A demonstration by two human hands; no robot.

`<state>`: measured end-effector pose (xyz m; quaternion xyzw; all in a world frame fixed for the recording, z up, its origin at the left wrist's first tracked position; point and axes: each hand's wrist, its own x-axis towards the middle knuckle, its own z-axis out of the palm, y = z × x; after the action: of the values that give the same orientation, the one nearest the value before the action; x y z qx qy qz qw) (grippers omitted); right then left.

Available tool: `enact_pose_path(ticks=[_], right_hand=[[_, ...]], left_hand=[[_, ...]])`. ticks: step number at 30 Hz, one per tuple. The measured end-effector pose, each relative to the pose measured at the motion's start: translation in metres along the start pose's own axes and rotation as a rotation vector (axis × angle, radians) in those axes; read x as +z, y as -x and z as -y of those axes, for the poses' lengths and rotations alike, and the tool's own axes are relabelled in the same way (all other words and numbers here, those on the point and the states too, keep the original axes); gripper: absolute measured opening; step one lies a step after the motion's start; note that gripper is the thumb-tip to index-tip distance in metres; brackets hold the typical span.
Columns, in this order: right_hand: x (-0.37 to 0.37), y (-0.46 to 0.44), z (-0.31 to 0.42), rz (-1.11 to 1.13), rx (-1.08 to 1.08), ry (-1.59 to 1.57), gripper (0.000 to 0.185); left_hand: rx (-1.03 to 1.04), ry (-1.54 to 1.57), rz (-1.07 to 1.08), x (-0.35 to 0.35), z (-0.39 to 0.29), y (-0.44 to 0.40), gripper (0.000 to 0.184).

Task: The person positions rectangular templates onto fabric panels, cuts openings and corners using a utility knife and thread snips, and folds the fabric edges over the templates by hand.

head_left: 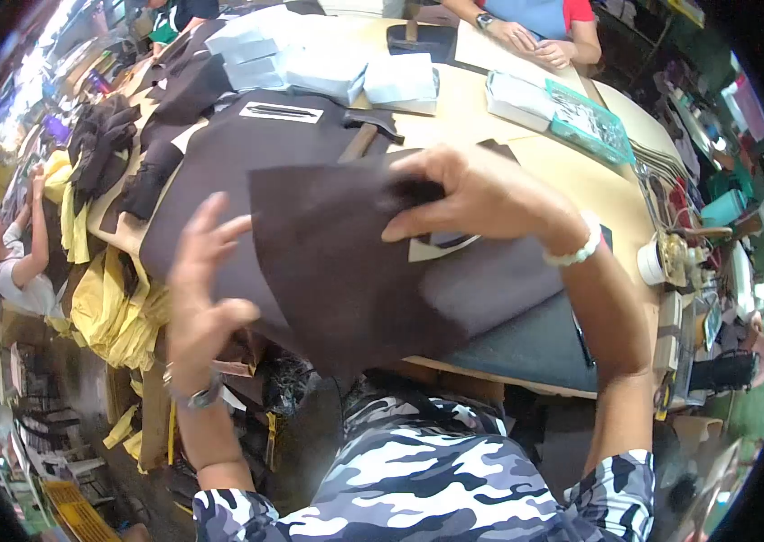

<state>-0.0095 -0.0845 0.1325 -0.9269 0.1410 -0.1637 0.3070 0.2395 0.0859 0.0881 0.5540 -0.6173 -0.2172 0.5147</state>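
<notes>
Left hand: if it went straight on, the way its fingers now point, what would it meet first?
Probably the large dark sheet lying ahead, since the left hand points forward over it. Depth is unclear, so it may pass above.

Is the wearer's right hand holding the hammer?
No, the right hand holds the dark sheet, while the hammer lies beyond it.

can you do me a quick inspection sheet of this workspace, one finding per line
Surface: tan table, partly covered by dark material
Job's things: dark sheet, held above the table's near side
Clutter: hammer, white bundles, green basket
Hands: right grips the sheet; left open near its edge, contact unclear
Cables: cannot tell at the crowded right side
Surroundings: people at left and across the table; yellow cloth
</notes>
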Motion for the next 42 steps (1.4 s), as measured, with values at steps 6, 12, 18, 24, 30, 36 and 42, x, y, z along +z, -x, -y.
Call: enact_pose_path(ticks=[6, 12, 18, 24, 30, 36, 42], right_hand=[[0.006, -0.006, 0.033, 0.034, 0.045, 0.246, 0.041], [-0.006, 0.001, 0.013, 0.001, 0.231, 0.353, 0.035], [0.112, -0.023, 0.02, 0.049, 0.01, 0.41, 0.014], [0.225, -0.011, 0.106, 0.685, -0.325, -0.403, 0.021], [0.143, -0.051, 0.175, 0.363, -0.6, -0.861, 0.016], [0.067, -0.086, 0.095, -0.444, -0.386, -0.418, 0.018], [0.075, -0.096, -0.055, -0.647, 0.206, -0.428, 0.033]], left_hand=[[-0.092, 0.414, -0.122, 0.028, 0.014, -0.021, 0.026], [-0.025, -0.131, -0.696, -0.068, 0.025, -0.008, 0.031], [-0.28, -0.272, -0.719, -0.193, 0.084, 0.099, 0.037], [-0.899, -0.683, -0.291, -0.229, 0.084, 0.228, 0.032], [-0.747, -0.92, -0.389, -0.299, 0.036, 0.156, 0.035], [-0.073, -1.29, -0.673, -0.36, 0.053, -0.029, 0.039], [0.199, -0.749, -0.651, -0.261, 0.187, -0.176, 0.022]])
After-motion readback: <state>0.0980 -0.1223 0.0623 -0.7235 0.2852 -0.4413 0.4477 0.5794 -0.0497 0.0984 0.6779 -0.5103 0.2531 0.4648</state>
